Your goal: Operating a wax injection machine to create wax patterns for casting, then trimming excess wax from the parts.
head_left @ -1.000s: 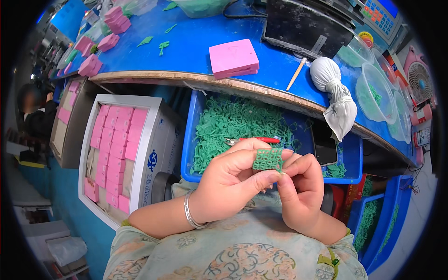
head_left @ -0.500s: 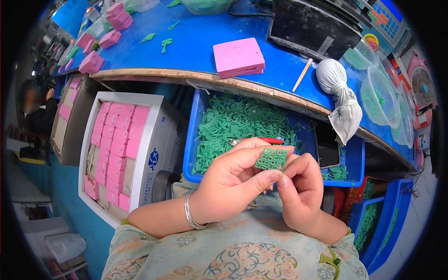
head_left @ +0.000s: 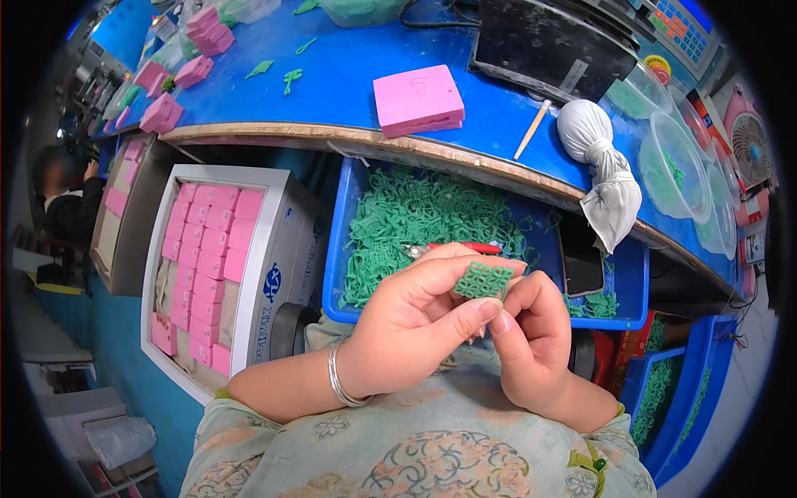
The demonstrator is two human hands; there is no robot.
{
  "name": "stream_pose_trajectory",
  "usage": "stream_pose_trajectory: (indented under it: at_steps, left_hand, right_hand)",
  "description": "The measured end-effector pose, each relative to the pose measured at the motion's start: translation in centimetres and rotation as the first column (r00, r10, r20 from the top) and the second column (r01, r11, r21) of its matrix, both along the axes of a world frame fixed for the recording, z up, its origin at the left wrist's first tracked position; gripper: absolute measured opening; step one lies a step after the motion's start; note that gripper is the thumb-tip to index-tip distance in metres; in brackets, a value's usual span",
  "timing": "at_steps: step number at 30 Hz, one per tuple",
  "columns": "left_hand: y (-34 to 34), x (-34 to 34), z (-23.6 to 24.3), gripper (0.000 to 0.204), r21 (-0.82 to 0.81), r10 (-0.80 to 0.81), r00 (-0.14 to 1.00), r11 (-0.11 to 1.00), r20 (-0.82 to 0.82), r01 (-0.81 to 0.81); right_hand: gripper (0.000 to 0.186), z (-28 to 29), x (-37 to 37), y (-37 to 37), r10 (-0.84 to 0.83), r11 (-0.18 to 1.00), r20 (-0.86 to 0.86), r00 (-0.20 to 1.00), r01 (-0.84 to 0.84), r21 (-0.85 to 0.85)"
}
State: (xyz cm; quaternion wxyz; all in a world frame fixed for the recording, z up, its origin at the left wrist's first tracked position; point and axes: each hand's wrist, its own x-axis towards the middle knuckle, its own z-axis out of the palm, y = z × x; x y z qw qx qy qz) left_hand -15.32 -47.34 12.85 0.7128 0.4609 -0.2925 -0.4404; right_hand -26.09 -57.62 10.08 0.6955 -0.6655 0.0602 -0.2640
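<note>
Both grips pinching small green lattice piece point(head_left: 483, 280) at frame centre: left hand point(head_left: 415, 319), right hand point(head_left: 531, 340). Piece being worked; blue bin point(head_left: 349, 249) above holding heap of green pieces point(head_left: 415, 212) remaining.

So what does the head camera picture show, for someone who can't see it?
Two hands, left hand and right hand, pinch a small green lattice piece together above a blue bin full of similar green pieces. A pink block lies on the blue workbench beyond.

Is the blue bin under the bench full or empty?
Fairly full: the blue bin holds a heap of green lattice pieces covering most of its floor.
</note>
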Motion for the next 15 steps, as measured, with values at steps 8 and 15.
stream_pose_trajectory:
  at_steps: [8,15]
  left_hand:
    - [0.02,-0.02,-0.02,0.027,0.001,-0.016,0.999,1.0,0.042,0.016]
    - [-0.09,0.06,0.08,0.031,0.026,-0.022,0.998,0.999,0.055,0.021]
  right_hand:
    - [0.01,-0.13,-0.11,0.14,-0.021,1.0,-0.003,1.0,0.021,-0.014]
    - [0.01,-0.27,-0.24,-0.01,-0.011,1.0,-0.03,0.999,0.01,-0.018]
